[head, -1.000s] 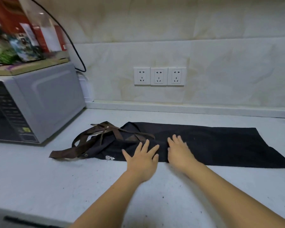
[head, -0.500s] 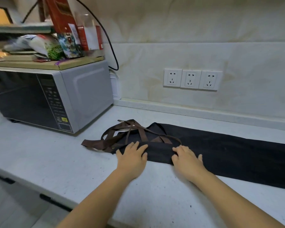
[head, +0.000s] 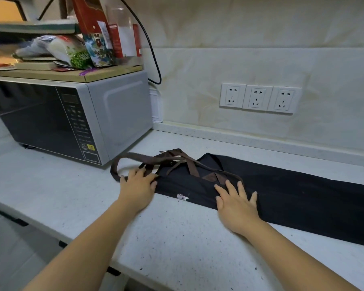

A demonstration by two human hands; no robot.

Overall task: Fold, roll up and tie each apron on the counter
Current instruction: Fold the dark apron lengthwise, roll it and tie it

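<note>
Fingers lay flat, gripping nothing: left hand on brown straps, right hand on folded black apron | apron lay under fingertips along surface | risk: loose straps past fingertips could tangle and skew the roll.

Of the person, only two hands and two forearms are shown. The left hand and the right hand are bare to the fingertips. The left forearm and the right forearm are likewise bare along the whole length that is seen, and both are cut off by the lower edge of the view. The fingers are slender; the nails are too small to be made out.
</note>
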